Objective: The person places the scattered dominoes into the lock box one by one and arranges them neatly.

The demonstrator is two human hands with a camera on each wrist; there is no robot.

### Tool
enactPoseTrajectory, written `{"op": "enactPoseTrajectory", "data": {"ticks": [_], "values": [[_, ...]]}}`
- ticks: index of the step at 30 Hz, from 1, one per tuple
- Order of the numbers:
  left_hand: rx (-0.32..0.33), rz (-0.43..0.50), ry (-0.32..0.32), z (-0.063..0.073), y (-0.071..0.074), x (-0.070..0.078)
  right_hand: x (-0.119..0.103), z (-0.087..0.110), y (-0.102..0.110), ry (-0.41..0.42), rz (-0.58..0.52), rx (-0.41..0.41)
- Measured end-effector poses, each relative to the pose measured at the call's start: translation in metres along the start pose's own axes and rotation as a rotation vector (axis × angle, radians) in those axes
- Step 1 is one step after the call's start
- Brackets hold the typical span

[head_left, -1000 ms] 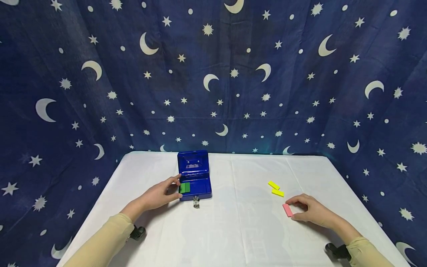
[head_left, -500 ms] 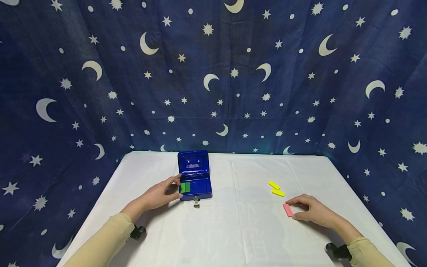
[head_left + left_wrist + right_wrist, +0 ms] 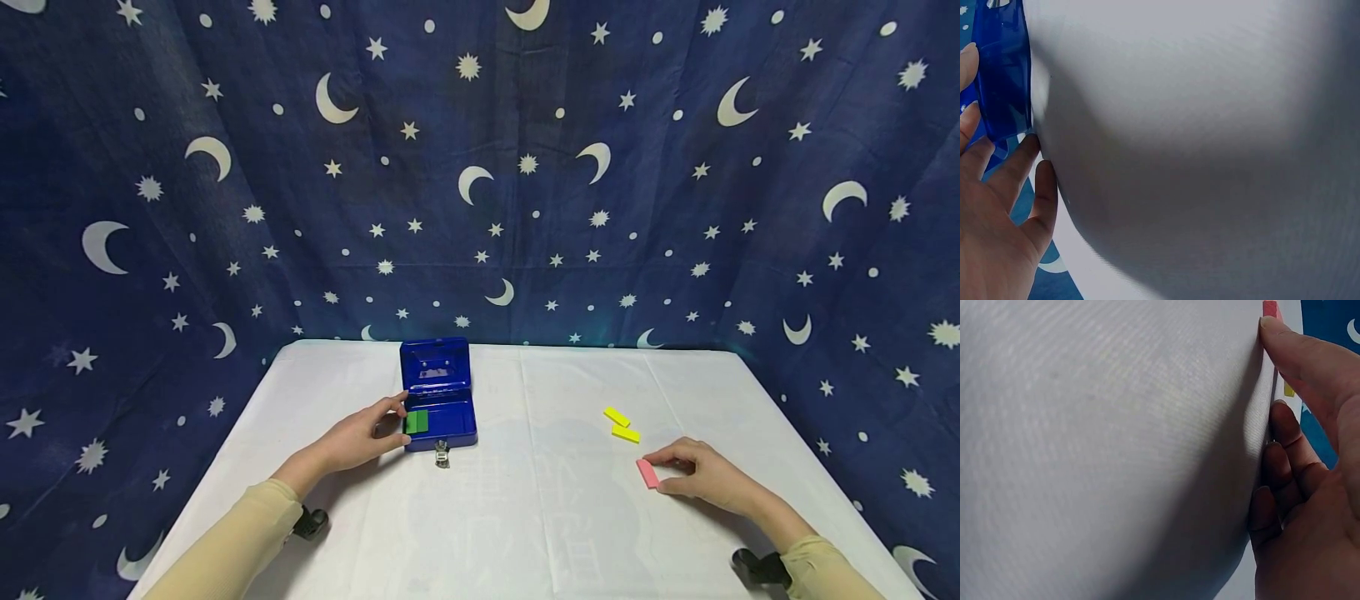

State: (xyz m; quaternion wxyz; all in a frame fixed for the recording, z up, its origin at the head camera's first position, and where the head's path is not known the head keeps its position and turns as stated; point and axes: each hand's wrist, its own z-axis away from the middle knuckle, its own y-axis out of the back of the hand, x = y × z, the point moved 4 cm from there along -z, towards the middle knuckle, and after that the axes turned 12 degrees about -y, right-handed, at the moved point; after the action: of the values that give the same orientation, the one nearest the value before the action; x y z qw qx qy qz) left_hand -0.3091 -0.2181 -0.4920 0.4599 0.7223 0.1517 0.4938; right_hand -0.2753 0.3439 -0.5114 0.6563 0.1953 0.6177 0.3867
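A blue metal cash box (image 3: 453,421) stands on the left half of the table with its lid (image 3: 435,367) raised. Green blocks (image 3: 417,422) lie inside at the box's left. My left hand (image 3: 358,433) touches the box's left side, index finger near the rear corner and thumb near the front one. In the left wrist view its fingers (image 3: 1013,175) extend along the box wall. My right hand (image 3: 708,473) pinches a pink block (image 3: 647,473) between thumb and index finger, low at the table. In the right wrist view the thumb (image 3: 1297,350) meets the block's end; the index finger is hidden.
Two yellow blocks (image 3: 626,434) lie behind the pink one, near each other. A silver metal piece (image 3: 442,455) sits at the box's front. White cloth covers the table (image 3: 510,517), and a dark blue curtain (image 3: 525,217) with moons and stars encloses its back and sides.
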Motion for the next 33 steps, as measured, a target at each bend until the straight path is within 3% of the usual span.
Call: {"op": "enactPoseTrajectory", "data": {"ticks": [9,14,21,33], "values": [[-0.003,-0.009,-0.016,0.001,0.002,0.001,-0.004,0.001,0.0,0.02,0.01,0.013],[-0.003,-0.012,-0.016,0.001,0.003,0.002,-0.008,0.003,-0.001,0.034,0.076,0.043],[-0.001,-0.012,-0.008,0.001,0.003,0.002,-0.013,0.002,-0.006,-0.02,0.119,0.059],[-0.001,0.013,-0.007,0.0,0.0,-0.001,-0.027,-0.018,-0.008,-0.01,0.031,0.082]]}}
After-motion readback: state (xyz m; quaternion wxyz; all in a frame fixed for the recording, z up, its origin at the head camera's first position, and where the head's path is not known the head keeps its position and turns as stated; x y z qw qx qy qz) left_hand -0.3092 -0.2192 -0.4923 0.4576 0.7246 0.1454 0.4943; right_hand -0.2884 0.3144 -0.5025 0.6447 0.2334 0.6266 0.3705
